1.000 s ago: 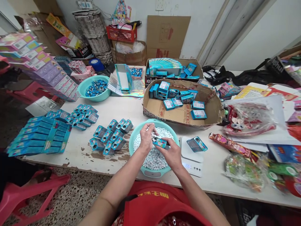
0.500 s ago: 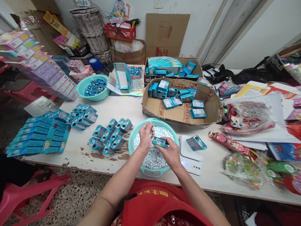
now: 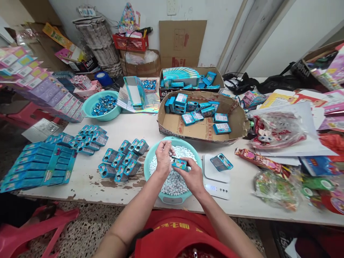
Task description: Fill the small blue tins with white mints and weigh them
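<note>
Over a turquoise basin [image 3: 149, 147] filled with small white pellets [image 3: 176, 182], my right hand [image 3: 192, 175] grips a small blue box [image 3: 179, 163] lying on its side. My left hand [image 3: 163, 157] is closed at the box's left end, with some white pellets showing at its fingers. To the right of the basin, a white digital scale [image 3: 215, 181] carries a similar blue box [image 3: 221, 162]. Left of the basin stand several blue boxes [image 3: 126, 159] in a cluster, with round holes in their ends.
An open cardboard tray [image 3: 196, 129] with blue boxes lies behind the basin. Folded blue cartons [image 3: 37, 165] are stacked at left, near a bowl [image 3: 115, 114] of blue shiny pieces. Plastic-wrapped goods [image 3: 276, 190] lie at right.
The view has shifted slightly, so the table items sit a little further left. Both hands stay over the basin, with the box still in the right hand.
</note>
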`<state>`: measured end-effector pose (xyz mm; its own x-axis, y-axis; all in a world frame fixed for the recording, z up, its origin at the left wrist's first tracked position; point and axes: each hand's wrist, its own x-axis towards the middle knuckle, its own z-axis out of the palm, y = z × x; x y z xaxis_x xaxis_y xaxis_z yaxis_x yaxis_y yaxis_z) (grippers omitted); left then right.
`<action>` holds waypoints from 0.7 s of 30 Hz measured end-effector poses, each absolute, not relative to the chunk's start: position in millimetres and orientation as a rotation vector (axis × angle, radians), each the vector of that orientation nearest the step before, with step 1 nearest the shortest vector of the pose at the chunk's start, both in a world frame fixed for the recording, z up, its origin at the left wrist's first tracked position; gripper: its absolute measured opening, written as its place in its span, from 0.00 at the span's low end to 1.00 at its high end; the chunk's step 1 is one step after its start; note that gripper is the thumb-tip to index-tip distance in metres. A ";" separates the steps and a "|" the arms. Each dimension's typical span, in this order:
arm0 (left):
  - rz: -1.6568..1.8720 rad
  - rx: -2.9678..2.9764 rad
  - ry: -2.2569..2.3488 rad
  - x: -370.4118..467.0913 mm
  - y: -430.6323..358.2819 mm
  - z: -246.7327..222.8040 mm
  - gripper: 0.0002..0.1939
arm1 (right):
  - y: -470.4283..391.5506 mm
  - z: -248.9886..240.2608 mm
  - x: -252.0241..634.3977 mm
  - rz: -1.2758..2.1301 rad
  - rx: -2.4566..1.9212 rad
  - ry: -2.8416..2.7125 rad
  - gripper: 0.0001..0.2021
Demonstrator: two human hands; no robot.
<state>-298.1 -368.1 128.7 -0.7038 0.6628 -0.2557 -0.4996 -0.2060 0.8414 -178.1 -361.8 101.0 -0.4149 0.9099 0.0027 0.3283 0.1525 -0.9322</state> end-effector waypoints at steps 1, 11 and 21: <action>1.981 0.195 1.287 -297.9 -367.8 128.1 0.17 | -361.6 101.1 -178.8 1.267 -1.182 -1.829 0.16; 1.810 0.288 1.154 -295.6 -375.1 148.2 0.17 | -360.8 91.3 -173.1 1.307 -1.155 -1.707 0.18; 1.378 0.661 1.895 -344.3 -384.1 45.7 0.12 | -362.3 81.9 -165.7 1.443 -1.106 -1.501 0.20</action>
<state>-344.3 -384.1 45.7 -0.6306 0.7396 -0.2353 0.0042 0.3065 0.9519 -165.7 -362.3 81.9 -0.3322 0.9423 -0.0408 0.0784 -0.0155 -0.9968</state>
